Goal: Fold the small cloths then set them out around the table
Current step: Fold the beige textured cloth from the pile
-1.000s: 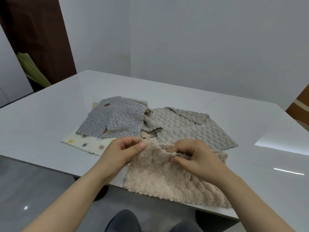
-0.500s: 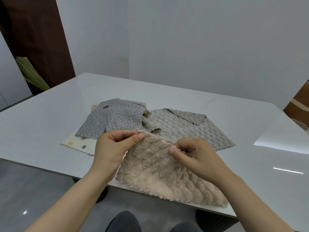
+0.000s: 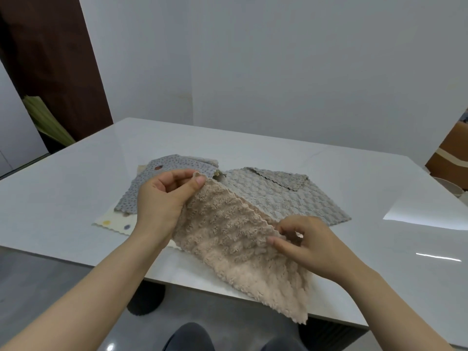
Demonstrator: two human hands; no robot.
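A fluffy beige cloth (image 3: 233, 239) hangs lifted off the white table (image 3: 253, 145) near its front edge. My left hand (image 3: 162, 198) pinches its upper corner between thumb and fingers. My right hand (image 3: 306, 241) pinches the top edge further right and lower, so the cloth slopes down to the right and its lower corner dangles past the table edge. Behind lie a grey textured cloth (image 3: 283, 196) with one corner folded over, a grey speckled cloth (image 3: 167, 171), and under that a cream cloth with coloured dots (image 3: 114, 222).
The table's front edge runs just below my hands; its right side shows a bright reflection (image 3: 425, 211). A dark door (image 3: 50, 67) and a green bundle (image 3: 43, 120) stand at the far left. My knees (image 3: 192, 338) show under the table edge.
Both hands have raised the beige cloth off the table. My left hand went up and back with its corner, and my right hand slid along the top edge to the right.
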